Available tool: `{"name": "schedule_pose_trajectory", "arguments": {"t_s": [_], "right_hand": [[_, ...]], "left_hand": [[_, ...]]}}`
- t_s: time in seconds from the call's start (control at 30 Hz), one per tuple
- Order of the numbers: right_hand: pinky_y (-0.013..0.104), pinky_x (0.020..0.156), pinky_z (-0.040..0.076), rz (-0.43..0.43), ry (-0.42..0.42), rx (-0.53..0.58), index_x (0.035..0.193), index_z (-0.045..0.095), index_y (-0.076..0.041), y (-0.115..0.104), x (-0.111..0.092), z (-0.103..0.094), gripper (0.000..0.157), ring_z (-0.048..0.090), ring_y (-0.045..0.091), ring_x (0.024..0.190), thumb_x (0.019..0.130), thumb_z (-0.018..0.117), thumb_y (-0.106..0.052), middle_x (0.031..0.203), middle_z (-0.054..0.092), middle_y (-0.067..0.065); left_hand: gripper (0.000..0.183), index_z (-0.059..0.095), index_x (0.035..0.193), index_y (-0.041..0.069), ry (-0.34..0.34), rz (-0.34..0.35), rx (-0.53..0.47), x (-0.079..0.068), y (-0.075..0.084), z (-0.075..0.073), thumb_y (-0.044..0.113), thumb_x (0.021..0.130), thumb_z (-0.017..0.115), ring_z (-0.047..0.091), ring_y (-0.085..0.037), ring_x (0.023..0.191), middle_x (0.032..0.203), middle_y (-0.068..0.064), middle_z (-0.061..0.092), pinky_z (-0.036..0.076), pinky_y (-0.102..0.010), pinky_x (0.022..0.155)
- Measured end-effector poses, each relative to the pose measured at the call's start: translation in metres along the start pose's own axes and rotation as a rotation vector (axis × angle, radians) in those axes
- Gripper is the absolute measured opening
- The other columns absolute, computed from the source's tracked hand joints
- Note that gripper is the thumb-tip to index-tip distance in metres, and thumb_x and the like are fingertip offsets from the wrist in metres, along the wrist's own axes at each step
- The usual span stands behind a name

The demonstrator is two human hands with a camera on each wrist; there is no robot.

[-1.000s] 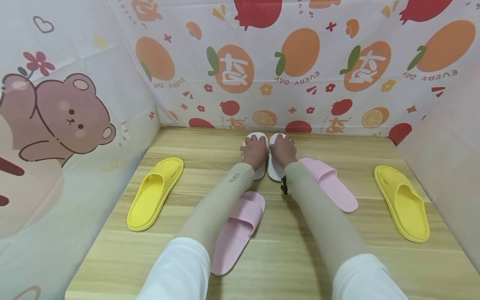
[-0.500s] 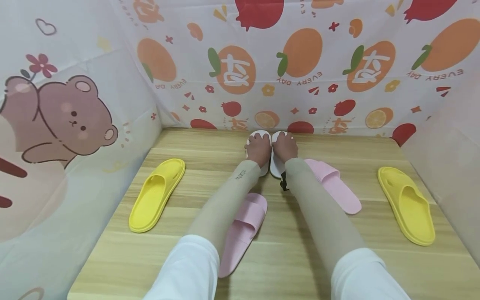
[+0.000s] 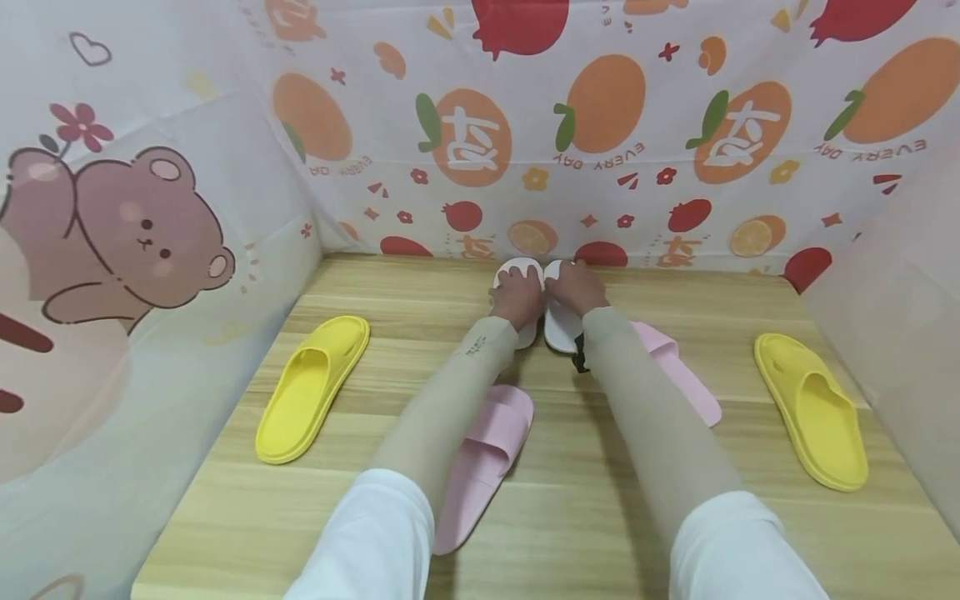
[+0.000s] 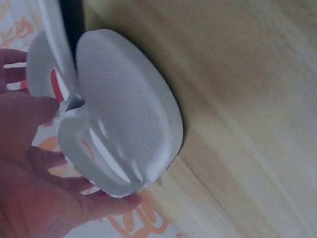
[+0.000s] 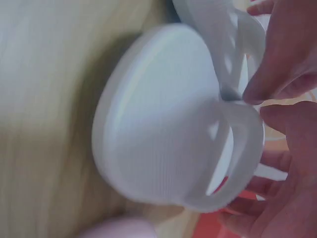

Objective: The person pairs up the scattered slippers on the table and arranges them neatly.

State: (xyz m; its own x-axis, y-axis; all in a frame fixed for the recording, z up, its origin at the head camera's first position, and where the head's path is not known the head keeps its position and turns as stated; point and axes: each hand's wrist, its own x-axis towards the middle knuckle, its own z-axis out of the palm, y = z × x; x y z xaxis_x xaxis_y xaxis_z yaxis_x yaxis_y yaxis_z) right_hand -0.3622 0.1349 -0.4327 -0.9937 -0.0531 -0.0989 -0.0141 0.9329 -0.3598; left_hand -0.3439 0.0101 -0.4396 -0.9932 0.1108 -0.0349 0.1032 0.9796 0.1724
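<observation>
Two white slippers stand side by side by the back wall, toes towards it. The left white slipper (image 3: 529,334) lies under my left hand (image 3: 517,297), whose thumb and fingers grip its strap from both sides in the left wrist view. On the right white slipper (image 3: 561,328), my right hand (image 3: 579,287) holds the strap (image 5: 247,153), thumb at the inner edge and fingers along the outer one. The slippers' inner edges meet in the right wrist view, close to both thumbs. Palms cover much of the straps in the head view.
One pink slipper (image 3: 471,492) lies askew below my left forearm; another pink slipper (image 3: 688,379) is partly behind my right forearm. Yellow slippers lie far apart, one yellow slipper (image 3: 296,408) at left and one yellow slipper (image 3: 825,425) at right. Fabric-covered walls (image 3: 405,208) border the wooden board (image 3: 570,517).
My right hand has turned and shifted slightly right on its white slipper, which has moved a little with it. My left hand stays on the left white slipper. The coloured slippers are unmoved.
</observation>
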Motion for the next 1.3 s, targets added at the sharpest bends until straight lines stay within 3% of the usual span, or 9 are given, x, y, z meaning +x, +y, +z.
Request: {"name": "schedule_pose_trajectory", "arguments": {"t_s": [0.13, 0.37, 0.67, 0.77, 0.9, 1.2, 1.3], "right_hand": [[0.057, 0.100, 0.047, -0.018, -0.027, -0.038, 0.141, 0.049, 0.000, 0.006, -0.005, -0.008, 0.057, 0.055, 0.039, 0.119, 0.102, 0.046, -0.041, 0.137, 0.049, 0.025], [0.059, 0.101, 0.046, -0.080, 0.017, -0.098, 0.143, 0.049, -0.004, 0.000, -0.014, -0.012, 0.056, 0.051, 0.043, 0.124, 0.102, 0.048, -0.042, 0.137, 0.049, 0.024], [0.052, 0.083, 0.053, -0.202, 0.111, -0.224, 0.113, 0.062, -0.006, 0.002, -0.034, -0.009, 0.033, 0.059, 0.035, 0.100, 0.097, 0.050, -0.032, 0.110, 0.060, 0.018], [0.052, 0.089, 0.052, -0.250, 0.121, -0.263, 0.119, 0.061, -0.005, 0.005, -0.042, -0.008, 0.036, 0.059, 0.036, 0.107, 0.099, 0.051, -0.033, 0.115, 0.062, 0.019], [0.053, 0.098, 0.049, -0.243, 0.104, -0.288, 0.136, 0.055, -0.007, 0.010, -0.050, -0.007, 0.048, 0.055, 0.038, 0.122, 0.102, 0.054, -0.041, 0.131, 0.057, 0.021], [0.051, 0.102, 0.046, -0.281, 0.111, -0.284, 0.137, 0.054, -0.005, 0.020, -0.066, -0.003, 0.052, 0.053, 0.037, 0.118, 0.100, 0.055, -0.042, 0.125, 0.056, 0.021], [0.054, 0.109, 0.039, -0.306, 0.107, -0.301, 0.140, 0.051, -0.002, 0.029, -0.076, 0.001, 0.054, 0.048, 0.041, 0.126, 0.101, 0.054, -0.039, 0.132, 0.052, 0.025]], "left_hand": [[0.055, 0.038, 0.146, 0.011, -0.023, 0.005, -0.062, -0.003, 0.001, -0.005, 0.044, 0.103, 0.045, 0.046, -0.041, 0.130, 0.138, -0.023, 0.047, 0.050, -0.059, 0.093], [0.054, 0.049, 0.136, 0.012, 0.059, 0.083, 0.048, -0.012, -0.009, -0.009, 0.054, 0.104, 0.040, 0.050, -0.040, 0.126, 0.134, -0.019, 0.054, 0.043, -0.059, 0.101], [0.053, 0.057, 0.132, 0.016, 0.072, 0.173, 0.048, -0.040, -0.016, -0.014, 0.057, 0.099, 0.053, 0.055, -0.038, 0.119, 0.127, -0.014, 0.062, 0.040, -0.061, 0.102], [0.056, 0.054, 0.137, 0.020, 0.076, 0.180, 0.046, -0.049, -0.022, -0.013, 0.059, 0.098, 0.053, 0.054, -0.037, 0.123, 0.134, -0.011, 0.061, 0.038, -0.061, 0.104], [0.064, 0.045, 0.147, 0.022, 0.062, 0.202, 0.080, -0.062, -0.026, -0.014, 0.062, 0.098, 0.049, 0.047, -0.038, 0.133, 0.146, -0.012, 0.052, 0.033, -0.064, 0.109], [0.062, 0.051, 0.143, 0.018, 0.053, 0.294, 0.111, -0.092, -0.039, -0.016, 0.060, 0.097, 0.053, 0.039, -0.042, 0.138, 0.142, -0.014, 0.053, 0.027, -0.069, 0.111], [0.062, 0.051, 0.142, 0.018, 0.074, 0.317, 0.131, -0.102, -0.044, -0.015, 0.061, 0.097, 0.053, 0.040, -0.041, 0.136, 0.141, -0.014, 0.054, 0.027, -0.068, 0.110]]}}
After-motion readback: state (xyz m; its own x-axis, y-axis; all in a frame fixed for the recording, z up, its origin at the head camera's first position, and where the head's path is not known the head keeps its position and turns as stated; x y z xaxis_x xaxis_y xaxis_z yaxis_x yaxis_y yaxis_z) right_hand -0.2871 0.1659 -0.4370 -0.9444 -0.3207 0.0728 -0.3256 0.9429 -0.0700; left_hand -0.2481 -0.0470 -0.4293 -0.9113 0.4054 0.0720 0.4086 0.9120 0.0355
